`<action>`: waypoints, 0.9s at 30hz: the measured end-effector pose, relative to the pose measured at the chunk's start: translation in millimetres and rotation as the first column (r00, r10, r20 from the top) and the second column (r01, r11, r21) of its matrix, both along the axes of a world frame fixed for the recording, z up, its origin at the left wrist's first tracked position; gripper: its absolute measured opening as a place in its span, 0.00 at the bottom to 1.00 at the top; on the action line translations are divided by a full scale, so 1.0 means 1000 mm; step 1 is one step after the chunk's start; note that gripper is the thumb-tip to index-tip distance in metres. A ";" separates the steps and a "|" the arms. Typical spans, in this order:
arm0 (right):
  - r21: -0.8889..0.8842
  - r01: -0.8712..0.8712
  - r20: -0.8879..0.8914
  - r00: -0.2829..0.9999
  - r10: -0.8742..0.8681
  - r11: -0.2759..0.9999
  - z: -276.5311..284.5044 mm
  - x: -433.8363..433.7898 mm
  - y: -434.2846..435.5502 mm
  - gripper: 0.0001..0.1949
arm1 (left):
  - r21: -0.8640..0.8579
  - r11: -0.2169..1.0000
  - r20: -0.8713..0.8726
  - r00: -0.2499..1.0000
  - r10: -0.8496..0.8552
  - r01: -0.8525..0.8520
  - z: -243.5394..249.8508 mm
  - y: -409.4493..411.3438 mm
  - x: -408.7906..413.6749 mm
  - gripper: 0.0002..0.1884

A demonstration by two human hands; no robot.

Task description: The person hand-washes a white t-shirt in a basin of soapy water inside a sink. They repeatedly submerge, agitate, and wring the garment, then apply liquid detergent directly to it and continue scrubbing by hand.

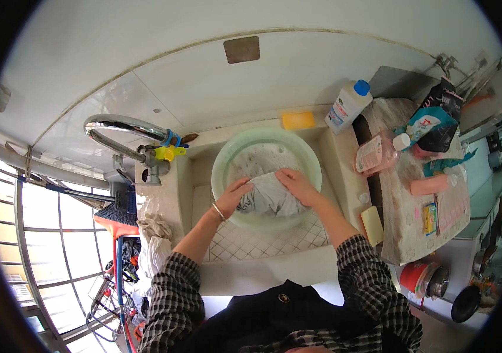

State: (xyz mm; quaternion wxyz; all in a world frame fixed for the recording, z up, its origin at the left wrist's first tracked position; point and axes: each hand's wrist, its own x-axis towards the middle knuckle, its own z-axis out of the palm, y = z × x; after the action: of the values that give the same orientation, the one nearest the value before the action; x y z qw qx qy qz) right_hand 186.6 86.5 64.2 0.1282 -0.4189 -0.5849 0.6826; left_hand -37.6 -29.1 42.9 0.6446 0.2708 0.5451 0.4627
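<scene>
A wet, light grey cloth garment (273,194) with a dark printed patch is stretched between my hands over a pale green plastic basin (223,165). My left hand (232,196) grips its left side, near the dark print. On the upper right side, my right hand (297,185) holds the fabric, with the fingers bent over it. Sudsy, greyish water (264,155) fills the basin beyond the cloth. The basin stands in a stone-like sink (185,194) with a ridged washboard surface (268,245) on its near side.
A chrome faucet (127,128) arches at the left. A yellow sponge (298,120) and a white bottle with a blue cap (348,106) stand along the back. Right are a pink bottle (377,154) and a soap bar (372,226). Pale cloths (156,247) hang over the left edge.
</scene>
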 end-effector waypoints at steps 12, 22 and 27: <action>0.505 -0.432 0.701 0.711 -0.063 0.747 -0.160 -0.058 0.018 0.14 | -0.333 0.942 -0.852 0.412 -0.321 0.045 -0.110 0.076 0.028 0.20; -0.425 0.232 -0.205 0.917 -0.343 0.875 -0.049 0.000 -0.001 0.15 | 0.073 0.958 -0.005 0.961 0.278 -0.277 -0.038 0.001 0.032 0.16; 0.421 0.060 -0.043 0.998 -0.046 0.905 -0.018 -0.005 -0.033 0.12 | -0.194 0.849 0.408 0.747 0.525 -0.491 0.010 0.011 0.056 0.22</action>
State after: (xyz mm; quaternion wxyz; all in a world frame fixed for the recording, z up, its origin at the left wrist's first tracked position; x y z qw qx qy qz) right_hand 181.3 53.3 46.6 0.2437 -0.3857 -0.7050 0.5430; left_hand 18.3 -18.4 53.0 0.6111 -0.0253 0.4522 0.6492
